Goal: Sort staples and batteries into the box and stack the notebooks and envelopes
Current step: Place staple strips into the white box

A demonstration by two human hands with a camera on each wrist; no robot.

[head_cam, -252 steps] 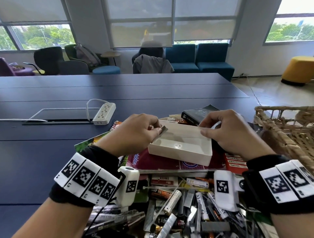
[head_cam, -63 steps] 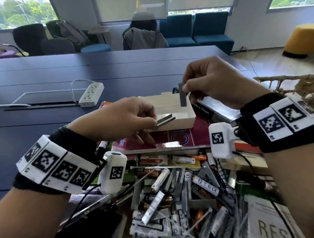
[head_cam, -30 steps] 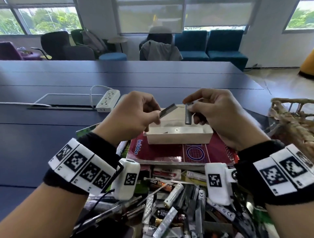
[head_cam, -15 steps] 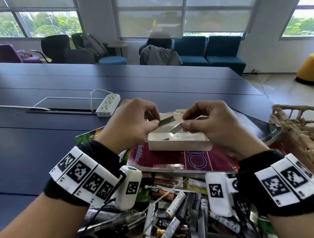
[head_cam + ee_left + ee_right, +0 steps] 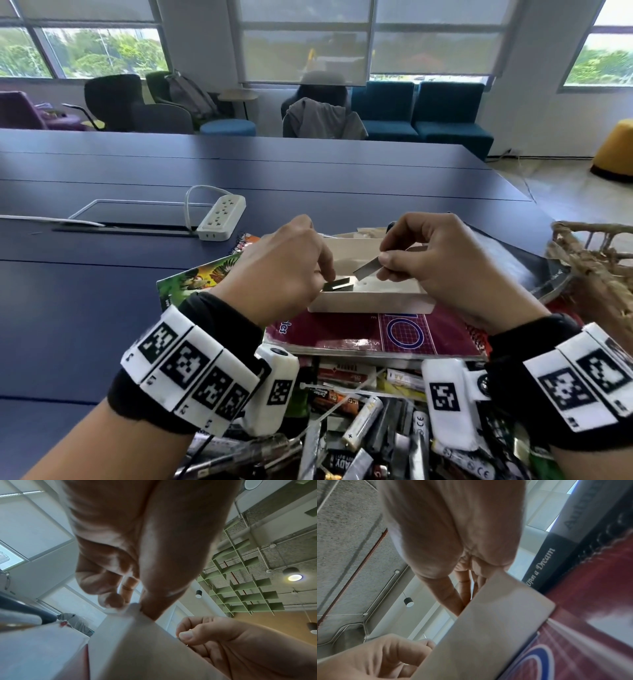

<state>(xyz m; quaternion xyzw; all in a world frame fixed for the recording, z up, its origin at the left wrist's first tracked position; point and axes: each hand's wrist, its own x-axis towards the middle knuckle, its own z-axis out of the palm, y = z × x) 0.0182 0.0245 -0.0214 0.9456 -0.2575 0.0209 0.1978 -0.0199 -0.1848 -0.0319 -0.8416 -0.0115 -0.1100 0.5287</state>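
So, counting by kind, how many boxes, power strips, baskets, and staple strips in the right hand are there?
Shallow white cardboard box: 1
White plastic power strip: 1
Woven wicker basket: 1
Grey metal staple strip pinched in the right hand: 1
Total: 4

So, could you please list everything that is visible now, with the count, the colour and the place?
box: one, white, open, on the red notebook.
staple strips in box: count unclear, grey, at its left end under the left hand's fingertips.
staple strip: one, grey, tilted over the box, in the right hand's grip.
red notebook: one, under the box.
green notebook: one, left of the red one, partly covered.
black book: one, behind the box.
batteries and staples pile: many, mixed colours, nearest the person.
power strip: one, white, far left on the table.
table: one, dark blue.
wicker basket: one, brown, right edge.
left hand: one, touching the strips in the box.
right hand: one, pinching a strip.
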